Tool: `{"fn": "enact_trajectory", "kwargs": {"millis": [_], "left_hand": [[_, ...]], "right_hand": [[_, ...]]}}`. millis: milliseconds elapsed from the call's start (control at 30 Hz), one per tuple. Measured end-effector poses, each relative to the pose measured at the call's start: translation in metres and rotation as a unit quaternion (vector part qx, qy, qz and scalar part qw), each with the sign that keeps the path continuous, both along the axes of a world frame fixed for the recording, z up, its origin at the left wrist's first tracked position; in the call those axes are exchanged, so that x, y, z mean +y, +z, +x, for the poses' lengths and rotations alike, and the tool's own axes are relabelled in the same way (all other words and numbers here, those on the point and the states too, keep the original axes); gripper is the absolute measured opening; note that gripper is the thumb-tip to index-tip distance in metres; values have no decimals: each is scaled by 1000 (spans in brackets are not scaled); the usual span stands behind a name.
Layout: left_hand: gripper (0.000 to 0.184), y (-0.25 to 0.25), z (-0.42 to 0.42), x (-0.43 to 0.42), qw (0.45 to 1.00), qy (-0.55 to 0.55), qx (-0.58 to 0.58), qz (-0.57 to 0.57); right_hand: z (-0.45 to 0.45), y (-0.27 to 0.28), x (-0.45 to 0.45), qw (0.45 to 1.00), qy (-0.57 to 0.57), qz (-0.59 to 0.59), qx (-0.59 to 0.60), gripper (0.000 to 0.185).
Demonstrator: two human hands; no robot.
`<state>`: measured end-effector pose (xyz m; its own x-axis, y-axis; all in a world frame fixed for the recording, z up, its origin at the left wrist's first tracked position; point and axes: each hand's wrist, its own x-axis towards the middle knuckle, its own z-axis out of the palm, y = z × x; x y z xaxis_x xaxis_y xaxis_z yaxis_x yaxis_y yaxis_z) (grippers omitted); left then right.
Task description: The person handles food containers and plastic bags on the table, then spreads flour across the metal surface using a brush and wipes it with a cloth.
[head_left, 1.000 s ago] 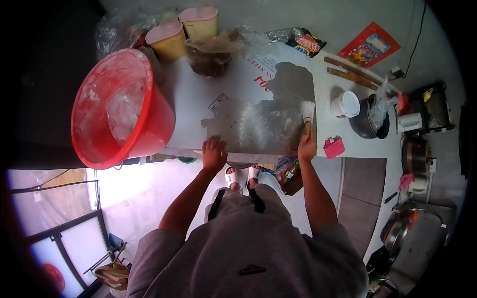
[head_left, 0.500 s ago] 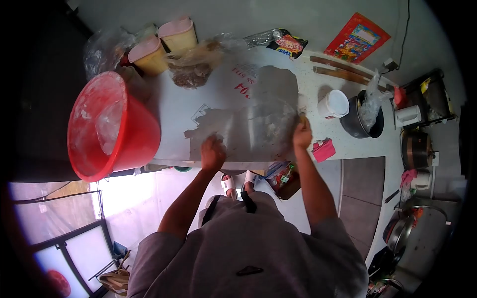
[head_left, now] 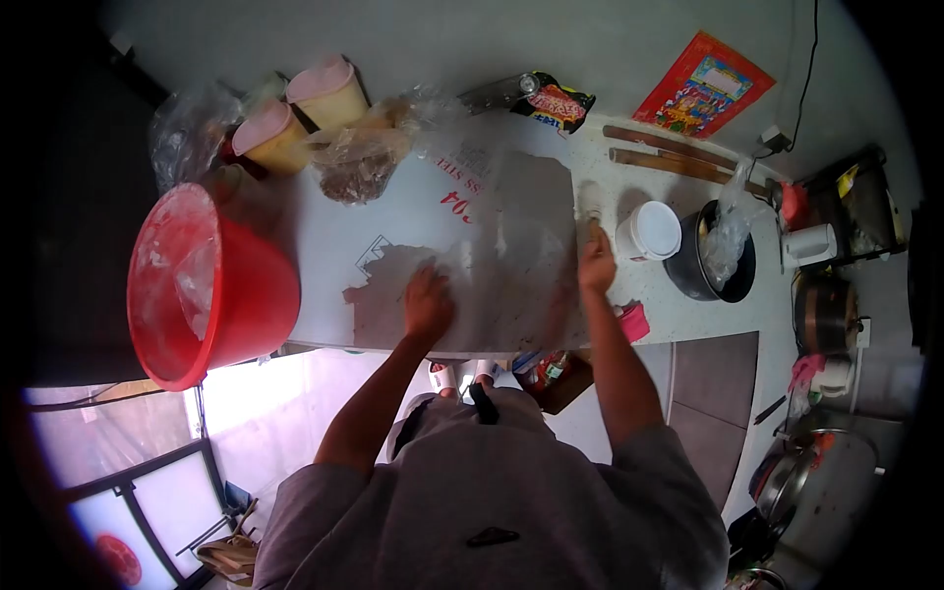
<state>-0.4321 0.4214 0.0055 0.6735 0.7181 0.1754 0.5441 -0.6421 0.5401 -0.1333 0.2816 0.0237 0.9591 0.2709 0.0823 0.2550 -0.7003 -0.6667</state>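
A stainless steel sheet (head_left: 526, 221) covers the worktop in front of me, with bare grey metal to the right and front. Pale film with red lettering (head_left: 374, 221) covers the rest, ending in a ragged border. My left hand (head_left: 430, 303) rests on the bare metal near that border, its fingers loosely extended. Just beyond the sheet's right edge, my right hand (head_left: 596, 265) is closed over the speckled counter. Something small seems to be at its fingertips, too blurred to name.
A large red bucket (head_left: 270, 285) leans at the left. Yellow containers (head_left: 270, 147) and a bag of brown food (head_left: 359, 172) sit at the back. To the right are a white tub (head_left: 651, 232), a dark pot (head_left: 693, 265), wooden sticks (head_left: 669, 165) and a pink cloth (head_left: 634, 322).
My view has tilted, so the worktop sits lower in it. Both hands have moved farther from the front edge; the right one has shifted off the sheet's right edge.
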Motion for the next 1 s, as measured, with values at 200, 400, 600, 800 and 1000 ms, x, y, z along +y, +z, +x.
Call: {"fn": "enact_trajectory", "kwargs": {"millis": [200,400,600,800,1000], "left_hand": [[50,-14,29,12,998,-26,57,-7],[65,-5,36,25,990,-4,137,-20],[75,-4,49,40,988,7,150,-31],[74,-11,59,60,962,1,269,-41],[71,11,65,64,954,-17,296,-34]], "right_hand": [[-63,20,32,934,342,-73,70,38],[27,-11,2,993,40,107,-9,39],[-13,15,50,955,292,21,41,43],[27,-20,60,991,100,66,-56,43],[30,2,85,982,165,80,-35,42]]}}
